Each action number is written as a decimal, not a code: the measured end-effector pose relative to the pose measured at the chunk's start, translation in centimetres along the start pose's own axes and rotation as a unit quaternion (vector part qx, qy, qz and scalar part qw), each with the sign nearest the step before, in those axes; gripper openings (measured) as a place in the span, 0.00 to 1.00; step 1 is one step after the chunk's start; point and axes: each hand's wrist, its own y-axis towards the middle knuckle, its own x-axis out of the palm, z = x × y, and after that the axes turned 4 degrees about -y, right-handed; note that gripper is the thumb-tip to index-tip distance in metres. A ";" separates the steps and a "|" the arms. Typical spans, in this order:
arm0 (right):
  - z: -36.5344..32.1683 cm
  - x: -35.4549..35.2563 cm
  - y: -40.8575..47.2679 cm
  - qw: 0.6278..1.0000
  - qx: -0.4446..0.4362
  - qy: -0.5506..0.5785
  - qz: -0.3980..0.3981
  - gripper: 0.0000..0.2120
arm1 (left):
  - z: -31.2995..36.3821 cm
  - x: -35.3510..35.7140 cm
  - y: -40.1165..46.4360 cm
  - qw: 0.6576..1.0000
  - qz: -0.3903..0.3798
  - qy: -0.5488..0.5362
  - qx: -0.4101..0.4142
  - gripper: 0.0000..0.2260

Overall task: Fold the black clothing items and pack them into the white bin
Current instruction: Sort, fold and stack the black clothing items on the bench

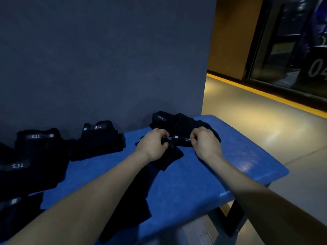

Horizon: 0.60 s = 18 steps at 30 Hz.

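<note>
— What do your hands hold now?

— My left hand (153,145) and my right hand (203,145) are both in the middle of the frame. The fingers of each are curled and pinch the waistband of one black garment (169,156), which lies on the blue table (230,156).

— Where are the other clothes?

— A loose black pile (178,123) is just behind my hands, touching the grey wall (106,59). Three folded black items (99,138) with "5.11" labels lie at the left of the frame. One more dark cloth (129,209) lies under my left forearm, low in the frame.
</note>
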 end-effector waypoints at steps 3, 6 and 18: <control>0.1 -0.8 0.4 0.998 0.030 0.063 0.005 0.09 | 0.1 -0.1 0.4 0.999 0.003 -0.032 -0.013 0.13; 0.2 -1.2 0.4 0.997 -0.027 0.022 -0.070 0.10 | 0.2 -0.3 0.7 0.998 -0.001 -0.052 -0.026 0.11; 0.1 -1.8 0.3 0.997 -0.012 0.075 -0.005 0.08 | 1.6 -0.7 -0.1 0.996 -0.004 -0.080 -0.047 0.18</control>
